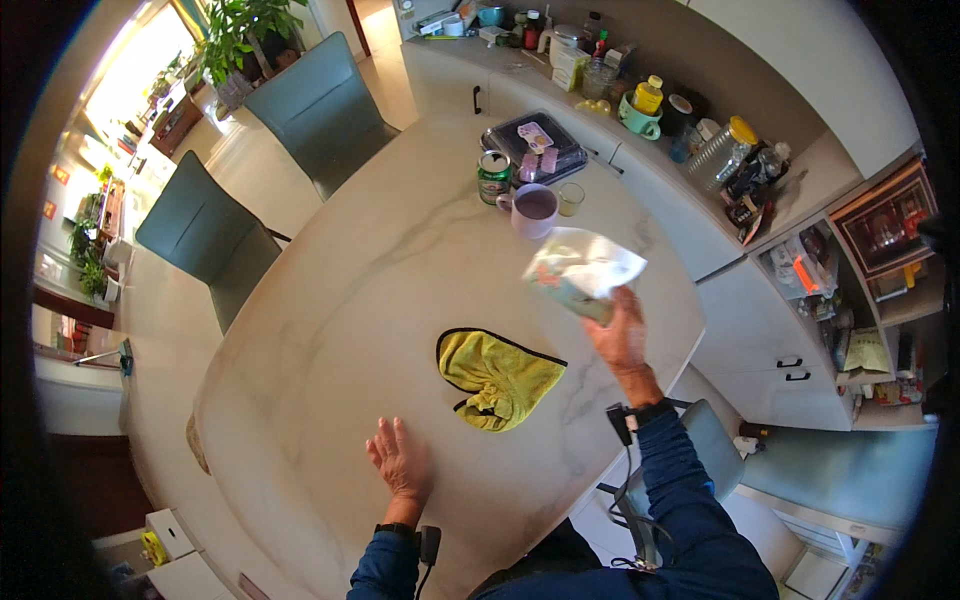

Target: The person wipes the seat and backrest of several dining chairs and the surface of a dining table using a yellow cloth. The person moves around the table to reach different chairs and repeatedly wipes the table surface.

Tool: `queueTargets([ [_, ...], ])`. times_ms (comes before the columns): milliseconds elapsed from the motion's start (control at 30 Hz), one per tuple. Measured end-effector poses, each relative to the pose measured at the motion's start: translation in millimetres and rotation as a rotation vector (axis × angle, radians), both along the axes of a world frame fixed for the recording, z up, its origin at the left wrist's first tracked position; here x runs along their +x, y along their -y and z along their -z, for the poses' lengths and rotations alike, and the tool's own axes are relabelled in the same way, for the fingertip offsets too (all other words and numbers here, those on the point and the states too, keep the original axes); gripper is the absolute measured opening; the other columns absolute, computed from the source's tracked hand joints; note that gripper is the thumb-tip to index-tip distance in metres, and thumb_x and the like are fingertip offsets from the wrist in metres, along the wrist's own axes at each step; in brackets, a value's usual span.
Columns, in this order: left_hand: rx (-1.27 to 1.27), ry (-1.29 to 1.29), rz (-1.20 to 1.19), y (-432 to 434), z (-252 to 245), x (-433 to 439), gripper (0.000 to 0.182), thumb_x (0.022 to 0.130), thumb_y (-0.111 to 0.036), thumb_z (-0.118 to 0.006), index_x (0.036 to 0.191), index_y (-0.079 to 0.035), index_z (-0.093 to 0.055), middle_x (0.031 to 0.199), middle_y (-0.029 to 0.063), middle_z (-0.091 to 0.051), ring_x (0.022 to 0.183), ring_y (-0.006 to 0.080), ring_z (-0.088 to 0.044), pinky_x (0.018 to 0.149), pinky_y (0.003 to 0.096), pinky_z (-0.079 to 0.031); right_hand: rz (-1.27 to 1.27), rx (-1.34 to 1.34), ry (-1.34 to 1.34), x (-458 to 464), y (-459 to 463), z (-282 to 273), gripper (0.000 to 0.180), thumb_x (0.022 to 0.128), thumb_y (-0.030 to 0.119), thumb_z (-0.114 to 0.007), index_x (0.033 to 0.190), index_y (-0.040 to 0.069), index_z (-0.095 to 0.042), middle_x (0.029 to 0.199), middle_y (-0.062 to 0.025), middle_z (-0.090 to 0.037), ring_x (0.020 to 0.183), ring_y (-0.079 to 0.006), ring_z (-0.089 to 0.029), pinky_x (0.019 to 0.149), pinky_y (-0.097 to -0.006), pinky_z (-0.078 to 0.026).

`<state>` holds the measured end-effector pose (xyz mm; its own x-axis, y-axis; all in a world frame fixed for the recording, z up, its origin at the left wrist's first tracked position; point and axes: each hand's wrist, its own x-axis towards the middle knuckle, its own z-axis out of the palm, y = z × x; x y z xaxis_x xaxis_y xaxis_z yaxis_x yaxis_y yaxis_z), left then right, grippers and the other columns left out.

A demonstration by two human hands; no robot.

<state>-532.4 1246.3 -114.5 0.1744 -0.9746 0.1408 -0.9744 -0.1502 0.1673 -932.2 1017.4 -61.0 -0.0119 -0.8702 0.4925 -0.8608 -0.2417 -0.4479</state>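
Note:
My right hand (621, 330) grips a soft tissue pack (566, 281) by its near end, with white tissue showing at the top; the pack is slightly blurred. Over the near part of the table my left hand (399, 463) holds nothing, its fingers a little apart; whether it touches the surface I cannot tell. Between the two hands lies a crumpled yellow cloth (499, 379) with black edging. Just beyond the tissue pack stand a lilac mug (534, 217), a small glass (571, 199) and a green drink can (494, 180).
A dark lidded plastic box (536, 146) sits at the far end of the marble-patterned table (322, 360). Two grey-green chairs (214, 225) stand along the left side, another chair (701, 442) at the right. Behind, a cabinet counter (517, 67) holds jars, bottles and cups.

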Motion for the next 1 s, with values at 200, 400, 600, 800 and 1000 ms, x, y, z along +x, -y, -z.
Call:
queueTargets([
  [200,0.011,0.015,-0.006,2.6,-4.0,-2.4,0.068,0.086,-0.03,-0.069,0.146,-0.005,-0.047,0.155,0.0242,-0.042,0.14,0.041,-0.042,0.122,0.0574,-0.019,0.323,0.222,0.015,-34.6,-2.7,3.0,0.1,0.077,0.031,-0.086,0.152,-0.006,-0.032,0.154,-0.0324,-0.036,0.144,-0.0484,-0.034,0.119,-0.0547,-0.031],
  [400,0.067,0.011,-0.011,2.8,-12.3,-4.6,0.072,0.086,-0.032,-0.071,0.146,-0.003,-0.046,0.155,0.0247,-0.041,0.139,0.0423,-0.041,0.122,0.0575,-0.017,-0.392,0.233,-0.076,76.2,-100.5,2.5,0.09,0.084,0.037,-0.08,0.152,-0.003,-0.037,0.158,-0.0323,-0.031,0.147,-0.0514,-0.027,0.121,-0.0592,-0.024],
  [600,0.101,-0.041,-0.017,3.0,-18.2,-5.3,0.071,0.087,-0.032,-0.07,0.147,-0.002,-0.046,0.156,0.0263,-0.04,0.139,0.0436,-0.041,0.122,0.0586,-0.016,-0.481,0.288,-0.182,151.5,-54.9,26.2,0.077,0.09,0.043,-0.068,0.146,-0.006,-0.047,0.157,-0.0308,-0.035,0.146,-0.05,-0.03,0.121,-0.0595,-0.023],
  [800,0.096,-0.086,-0.008,4.3,-18.9,-4.2,0.072,0.087,-0.032,-0.071,0.149,-0.004,-0.045,0.157,0.0276,-0.037,0.141,0.0438,-0.039,0.121,0.0623,-0.016,-0.351,0.221,-0.243,203.2,68.5,39.0,0.071,0.095,0.04,-0.06,0.146,-0.007,-0.046,0.155,-0.0301,-0.038,0.145,-0.0474,-0.032,0.121,-0.0563,-0.025],
  [1000,0.106,-0.103,-0.008,-0.2,-12.3,-0.9,0.074,0.087,-0.032,-0.07,0.151,-0.007,-0.043,0.158,0.0283,-0.035,0.143,0.0443,-0.037,0.12,0.0637,-0.016,-0.297,0.208,-0.322,252.2,204.5,53.8,0.069,0.099,0.042,-0.054,0.148,-0.005,-0.043,0.156,-0.0253,-0.041,0.146,-0.043,-0.033,0.121,-0.0543,-0.026],
])
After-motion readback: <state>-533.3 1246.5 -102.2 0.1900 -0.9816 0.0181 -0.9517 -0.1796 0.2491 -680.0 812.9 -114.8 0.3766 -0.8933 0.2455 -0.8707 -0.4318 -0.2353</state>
